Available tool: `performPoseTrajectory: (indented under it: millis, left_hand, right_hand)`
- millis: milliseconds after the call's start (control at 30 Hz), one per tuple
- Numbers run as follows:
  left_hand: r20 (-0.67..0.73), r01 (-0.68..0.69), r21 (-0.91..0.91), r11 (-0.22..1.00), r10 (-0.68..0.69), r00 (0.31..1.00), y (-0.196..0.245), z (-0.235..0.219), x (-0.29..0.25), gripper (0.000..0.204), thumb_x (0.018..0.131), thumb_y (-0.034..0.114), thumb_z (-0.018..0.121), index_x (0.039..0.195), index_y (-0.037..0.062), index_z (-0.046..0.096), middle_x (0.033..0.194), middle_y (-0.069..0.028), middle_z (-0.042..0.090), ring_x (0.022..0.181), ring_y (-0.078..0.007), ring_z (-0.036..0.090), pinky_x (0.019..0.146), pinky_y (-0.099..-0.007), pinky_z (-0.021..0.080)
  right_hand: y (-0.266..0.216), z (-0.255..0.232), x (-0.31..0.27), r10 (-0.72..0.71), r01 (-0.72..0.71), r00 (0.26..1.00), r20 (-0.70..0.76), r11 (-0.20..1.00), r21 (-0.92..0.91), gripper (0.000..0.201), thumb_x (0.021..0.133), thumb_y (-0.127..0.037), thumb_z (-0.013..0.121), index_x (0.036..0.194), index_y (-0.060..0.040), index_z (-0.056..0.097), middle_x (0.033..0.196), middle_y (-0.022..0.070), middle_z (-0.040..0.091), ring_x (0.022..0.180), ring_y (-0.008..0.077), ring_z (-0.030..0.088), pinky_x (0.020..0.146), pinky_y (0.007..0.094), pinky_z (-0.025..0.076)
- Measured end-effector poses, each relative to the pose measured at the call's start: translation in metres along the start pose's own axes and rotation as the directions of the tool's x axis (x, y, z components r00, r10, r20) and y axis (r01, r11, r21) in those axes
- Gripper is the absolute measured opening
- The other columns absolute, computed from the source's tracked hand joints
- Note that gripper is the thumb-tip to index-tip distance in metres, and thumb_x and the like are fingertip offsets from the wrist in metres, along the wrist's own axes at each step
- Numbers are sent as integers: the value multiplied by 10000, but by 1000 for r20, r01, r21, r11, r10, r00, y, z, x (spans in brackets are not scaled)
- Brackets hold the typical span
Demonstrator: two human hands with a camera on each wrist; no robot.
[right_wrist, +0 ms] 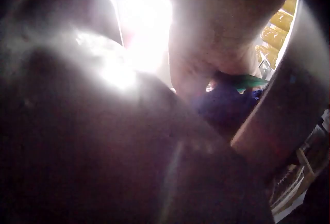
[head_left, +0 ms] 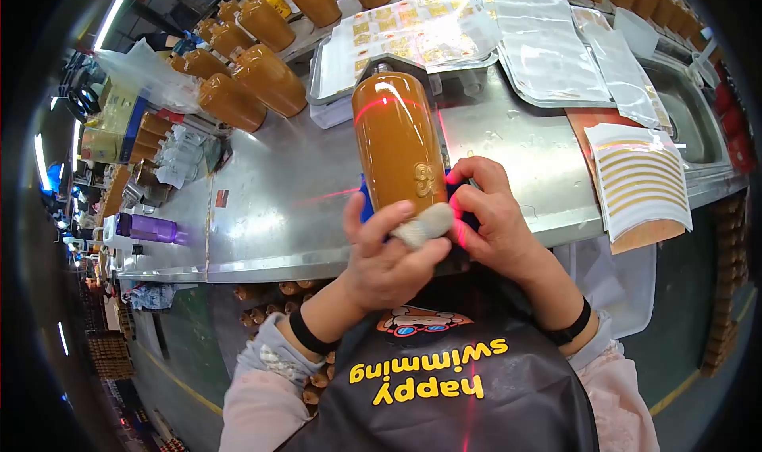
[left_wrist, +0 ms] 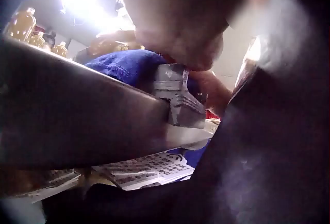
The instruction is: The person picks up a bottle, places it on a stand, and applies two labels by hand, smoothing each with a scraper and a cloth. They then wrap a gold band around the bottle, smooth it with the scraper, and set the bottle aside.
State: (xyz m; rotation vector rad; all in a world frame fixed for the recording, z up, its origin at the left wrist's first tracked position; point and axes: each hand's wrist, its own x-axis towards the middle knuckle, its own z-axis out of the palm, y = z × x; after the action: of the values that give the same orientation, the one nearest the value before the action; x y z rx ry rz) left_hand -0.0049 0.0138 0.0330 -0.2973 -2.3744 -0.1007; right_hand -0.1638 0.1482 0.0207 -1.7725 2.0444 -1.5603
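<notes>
Bottle, brown and shiny (head_left: 393,123), lies on its side over the big silver tabletop (head_left: 274,226), with its neck pointing away from the person and its bottom close to both hands. Past the neck is a wide tray (head_left: 319,79) with shiny sheets (head_left: 413,31) on it. More brown bottles (head_left: 270,79) stand to the left of the tray. Over on the right is a white sheet with gold stripes (head_left: 643,182). A blue cloth (left_wrist: 126,61) peeks out on both sides under the bottle.

The left hand (head_left: 389,250) is at the bottle's bottom, half open, with its fingers a little bent. The right hand (head_left: 492,218) is just beside the bottle's right side, with its fingers curled in. I cannot tell if it pinches something. One left finger wears a white cover (head_left: 429,226). A little raised mark (head_left: 423,180) sits on the bottle, near its bottom and between the hands.
</notes>
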Motion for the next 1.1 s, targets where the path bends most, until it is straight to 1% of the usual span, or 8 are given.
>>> performPoseTrajectory:
  millis: [100, 200, 300, 600, 800, 900, 967, 1100]
  left_hand:
    - [-120, 390, -189, 901, -416, 902, 3, -8, -35, 315, 818, 94, 669, 1105, 131, 544, 1192, -156, 539, 1253, -357, 427, 1135, -616, 144]
    - [-130, 473, -156, 867, -492, 861, 17, -8, -49, 318, 808, 87, 696, 1090, 101, 550, 1140, -181, 587, 1217, -378, 460, 1119, -618, 168]
    - [-83, 330, -75, 941, -335, 938, 13, -10, -39, 326, 824, 69, 662, 1107, 104, 503, 1228, -207, 496, 1265, -368, 403, 1133, -618, 141]
    - [-1, -16, 48, 999, 16, 1000, -1, -3, 10, 251, 693, 96, 708, 923, 165, 633, 970, -27, 672, 1126, -262, 538, 1106, -595, 229]
    - [-98, 208, -36, 977, -211, 973, 2, -4, 4, 323, 742, 77, 676, 1049, 117, 586, 1058, -98, 666, 1145, -285, 530, 1121, -578, 196]
    - [-62, 384, -52, 922, -386, 920, 1, -12, -10, 523, 759, 78, 660, 1255, 51, 496, 1234, -184, 565, 1210, -360, 468, 1116, -596, 177]
    - [-52, 462, -66, 885, -465, 884, 5, -6, 2, 573, 764, 103, 673, 1306, 63, 491, 1278, -180, 517, 1207, -394, 428, 1110, -599, 176]
    - [69, 469, 117, 875, -478, 876, 3, -6, 13, 781, 785, 179, 695, 1453, -14, 339, 1410, -213, 451, 1307, -388, 418, 1143, -601, 118]
  right_hand:
    - [-1, -1, -1, 12, -12, 1000, -2, 999, 44, 293, 731, -178, 793, 817, -26, 558, 1099, 160, 513, 1066, 367, 472, 929, 453, 399]
    - [-1, 0, 0, 10, -10, 1000, 5, 999, 51, 302, 733, -186, 796, 825, -28, 555, 1101, 159, 511, 1070, 367, 470, 934, 458, 394]
    - [-1, 0, 0, 12, -13, 1000, 21, 999, 45, 304, 731, -184, 796, 836, -30, 555, 1102, 159, 508, 1070, 367, 468, 934, 460, 392]
    - [-3, -1, -1, 13, -13, 1000, 20, 1000, 14, 233, 751, -108, 753, 862, -25, 564, 1125, 168, 507, 1089, 372, 475, 941, 448, 404]
    - [-10, -20, -7, 99, -99, 977, -189, 995, 11, 392, 854, 26, 586, 1239, -34, 540, 1228, 218, 562, 1107, 341, 600, 935, 370, 491]
    - [-39, -19, 5, 446, -311, 860, -249, 844, 437, 297, 908, -61, 595, 1197, -5, 552, 949, 140, 659, 813, 184, 657, 732, 303, 523]
    - [-43, -3, 13, 428, -346, 901, -73, 810, 474, 288, 893, -95, 624, 1153, 10, 559, 880, 111, 655, 752, 174, 635, 673, 305, 509]
    - [-36, 4, 10, 440, -353, 892, -103, 822, 448, 263, 893, -110, 620, 1119, 12, 561, 838, 116, 644, 727, 152, 621, 657, 292, 497]
